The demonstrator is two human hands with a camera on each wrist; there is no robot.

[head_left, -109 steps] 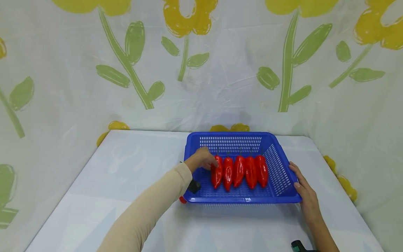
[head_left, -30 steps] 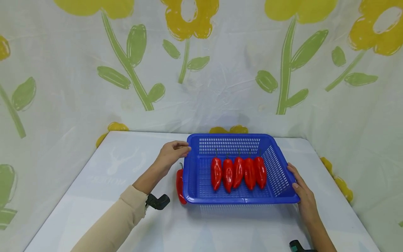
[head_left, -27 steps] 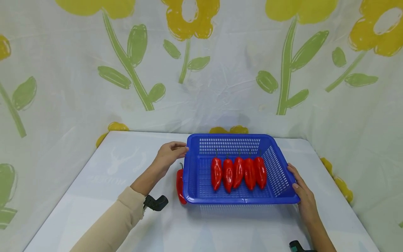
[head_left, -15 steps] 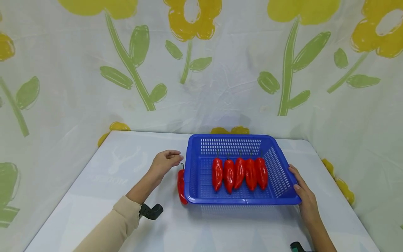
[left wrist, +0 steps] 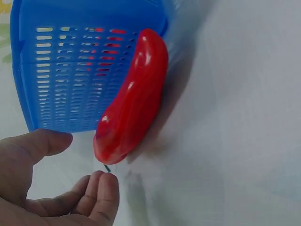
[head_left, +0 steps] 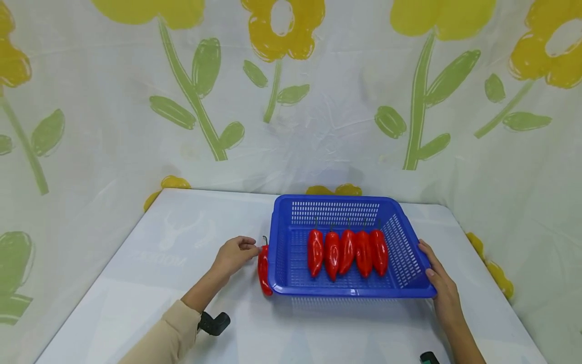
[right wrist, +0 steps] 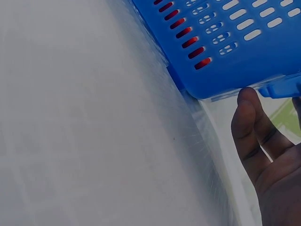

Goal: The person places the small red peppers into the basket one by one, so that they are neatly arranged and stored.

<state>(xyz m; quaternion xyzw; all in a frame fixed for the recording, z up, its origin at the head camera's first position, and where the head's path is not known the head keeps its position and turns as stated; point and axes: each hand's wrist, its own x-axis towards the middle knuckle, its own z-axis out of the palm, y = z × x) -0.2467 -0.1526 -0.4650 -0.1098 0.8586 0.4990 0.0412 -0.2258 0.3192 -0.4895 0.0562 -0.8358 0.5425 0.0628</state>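
Observation:
My left hand [head_left: 234, 255] is beside a red pepper [head_left: 263, 270] on the table, along the left outer wall of the blue basket [head_left: 350, 291]. The left wrist view shows the thumb apart from the bent fingers [left wrist: 106, 197], whose tips are close to the stem of the same pepper [left wrist: 134, 103]; nothing is between them. My right hand [head_left: 443, 288] holds the basket's right rim near the front corner, thumb at the edge. Several red peppers [head_left: 347, 253] lie side by side in the basket, stems toward the back.
The white table [head_left: 150, 283] has its back edge against a curtain [head_left: 327, 126] printed with flowers, which also runs along both sides. A black wrist mount [head_left: 215, 323] juts from my left wrist, and another [head_left: 428, 358] from my right.
My left hand has gone from inside the basket out to its left rim, then down and left to the stem end of the outer pepper. The right hand stays at the rim.

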